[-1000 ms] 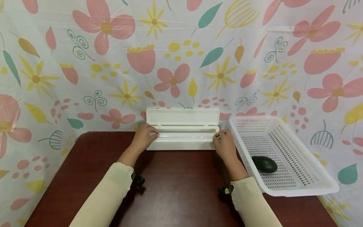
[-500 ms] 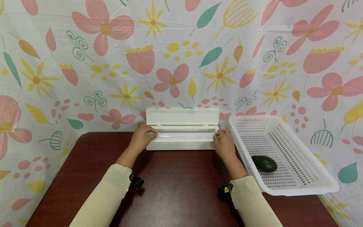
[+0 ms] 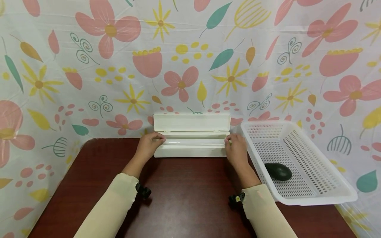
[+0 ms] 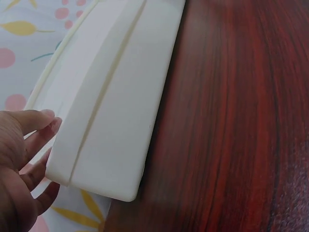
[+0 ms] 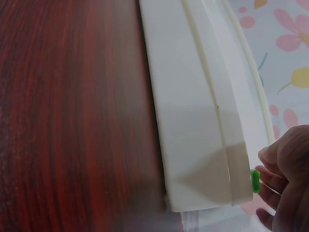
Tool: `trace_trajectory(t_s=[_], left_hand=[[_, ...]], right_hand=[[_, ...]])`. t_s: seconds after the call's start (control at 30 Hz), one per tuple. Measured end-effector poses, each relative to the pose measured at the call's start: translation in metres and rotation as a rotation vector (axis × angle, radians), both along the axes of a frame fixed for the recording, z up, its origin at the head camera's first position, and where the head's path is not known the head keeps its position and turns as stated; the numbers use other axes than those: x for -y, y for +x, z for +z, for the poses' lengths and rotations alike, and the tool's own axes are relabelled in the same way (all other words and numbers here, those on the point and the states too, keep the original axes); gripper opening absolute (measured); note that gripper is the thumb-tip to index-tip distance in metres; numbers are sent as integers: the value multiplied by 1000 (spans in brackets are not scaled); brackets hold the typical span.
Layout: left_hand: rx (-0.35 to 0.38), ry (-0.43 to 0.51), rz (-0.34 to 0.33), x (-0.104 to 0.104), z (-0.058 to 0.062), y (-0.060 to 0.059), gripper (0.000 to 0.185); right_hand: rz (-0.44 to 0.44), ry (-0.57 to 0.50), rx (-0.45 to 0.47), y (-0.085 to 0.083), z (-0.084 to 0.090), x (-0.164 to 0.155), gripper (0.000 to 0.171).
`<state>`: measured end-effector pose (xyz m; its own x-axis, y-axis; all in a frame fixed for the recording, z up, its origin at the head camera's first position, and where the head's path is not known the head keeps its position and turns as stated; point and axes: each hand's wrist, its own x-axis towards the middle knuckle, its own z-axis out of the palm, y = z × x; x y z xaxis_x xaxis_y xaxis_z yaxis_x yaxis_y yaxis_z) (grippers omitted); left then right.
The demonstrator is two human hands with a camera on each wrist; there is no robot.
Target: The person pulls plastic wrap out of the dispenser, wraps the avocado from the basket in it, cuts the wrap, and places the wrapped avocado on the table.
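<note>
A long white wrap dispenser box (image 3: 190, 152) stands at the table's back edge with its lid (image 3: 191, 122) raised. Clear plastic wrap (image 3: 194, 142) shows as a glossy strip inside it. At the box's left end my left hand (image 3: 148, 144) has thumb and index finger pinched together, seemingly on the wrap's edge. My right hand (image 3: 237, 148) pinches likewise at the right end, beside a small green tab (image 5: 255, 181). The thin film between the fingertips is hard to make out. In both wrist views the box's front wall (image 4: 123, 111) is plain white.
A white perforated plastic basket (image 3: 315, 200) stands to the right of the box, with a dark green oval fruit or vegetable (image 3: 278, 172) inside. Dark red-brown wood forms the table (image 3: 190, 201). A flower-print curtain (image 3: 190, 49) hangs right behind the box.
Both hands stay at the box's ends with barely any movement. My right fingers have shifted slightly and now cover more of the green tab in the head view.
</note>
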<state>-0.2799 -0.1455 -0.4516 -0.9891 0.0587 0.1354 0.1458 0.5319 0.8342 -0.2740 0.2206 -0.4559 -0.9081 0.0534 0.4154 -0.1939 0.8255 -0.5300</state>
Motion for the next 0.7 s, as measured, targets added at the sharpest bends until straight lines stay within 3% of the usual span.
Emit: trace_trajectory(t_s=[0.23,0.5,0.7], left_hand=[[-39,-52,-15,0,0,2,13],[-80,-143,-129,1,1,4,27],[-78,-145,-115,1,2,6,19]], right_hand=[[-17,-4,-17,1,2,1,21],[5,-25,38,3,5,1,25],[24,-32,60,3,8,0,27]])
